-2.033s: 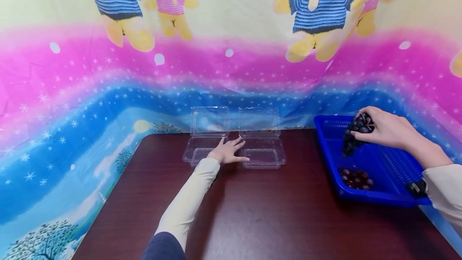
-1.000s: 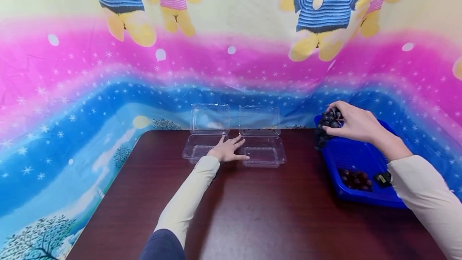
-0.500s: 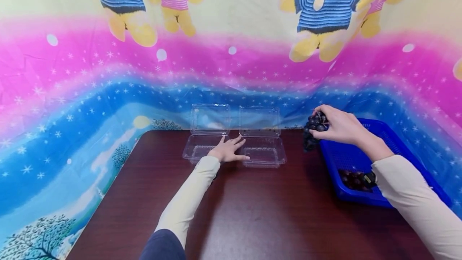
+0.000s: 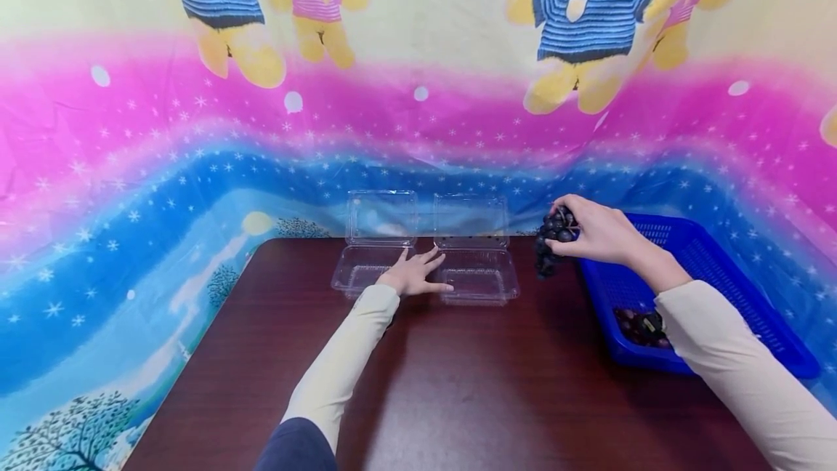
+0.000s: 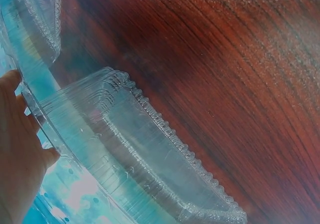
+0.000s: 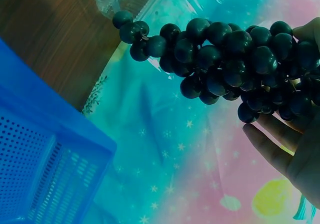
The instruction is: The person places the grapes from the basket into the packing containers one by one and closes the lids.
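Two clear plastic clamshell boxes stand side by side at the back of the table, lids raised: the left box (image 4: pixel 356 272) and the right box (image 4: pixel 480 280). My left hand (image 4: pixel 415 275), fingers spread, rests across their neighbouring edges. In the left wrist view, its fingertips lie along the rim of a clear box (image 5: pixel 145 139). My right hand (image 4: pixel 604 232) holds a bunch of dark grapes (image 4: pixel 556 235) by its upper end, hanging in the air between the right box and the blue basket (image 4: pixel 739 267). The bunch (image 6: pixel 220 59) fills much of the right wrist view.
Reddish grapes (image 4: pixel 629 327) lie in the near left corner of the basket, partly behind a small black device (image 4: pixel 652 323) at my right wrist. Under everything is a dark brown table (image 4: pixel 458 391). A printed curtain (image 4: pixel 418 129) hangs right behind its back edge.
My right hand has carried the dark grapes leftward from over the blue basket, past its left rim and toward the right box. The left hand has stayed in place.
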Demonstrator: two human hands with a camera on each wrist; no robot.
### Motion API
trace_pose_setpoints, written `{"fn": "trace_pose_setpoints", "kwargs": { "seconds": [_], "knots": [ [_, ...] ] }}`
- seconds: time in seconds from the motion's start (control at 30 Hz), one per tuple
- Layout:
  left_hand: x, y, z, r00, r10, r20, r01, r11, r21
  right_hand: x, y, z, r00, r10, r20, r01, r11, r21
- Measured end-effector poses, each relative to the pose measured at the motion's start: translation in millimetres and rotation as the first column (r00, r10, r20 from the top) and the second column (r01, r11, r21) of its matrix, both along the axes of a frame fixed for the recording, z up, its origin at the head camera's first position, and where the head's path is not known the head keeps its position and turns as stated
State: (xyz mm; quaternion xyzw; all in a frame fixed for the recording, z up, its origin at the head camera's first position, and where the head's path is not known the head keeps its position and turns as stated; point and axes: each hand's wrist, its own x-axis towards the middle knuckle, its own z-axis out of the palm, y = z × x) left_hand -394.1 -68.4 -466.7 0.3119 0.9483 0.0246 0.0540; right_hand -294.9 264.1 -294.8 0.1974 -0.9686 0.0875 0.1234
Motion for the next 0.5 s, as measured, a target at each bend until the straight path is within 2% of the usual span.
{"fn": "trace_pose_setpoints", "kwargs": {
  "seconds": [0.5],
  "knots": [
    [2.7, 0.5, 2.5, 1.000, 0.006, 0.009, -0.006, 1.000, -0.021, -8.5, -22.9, -8.9, 0.998, 0.046, -0.033, -0.047, 0.999, -0.027]
  ]
}}
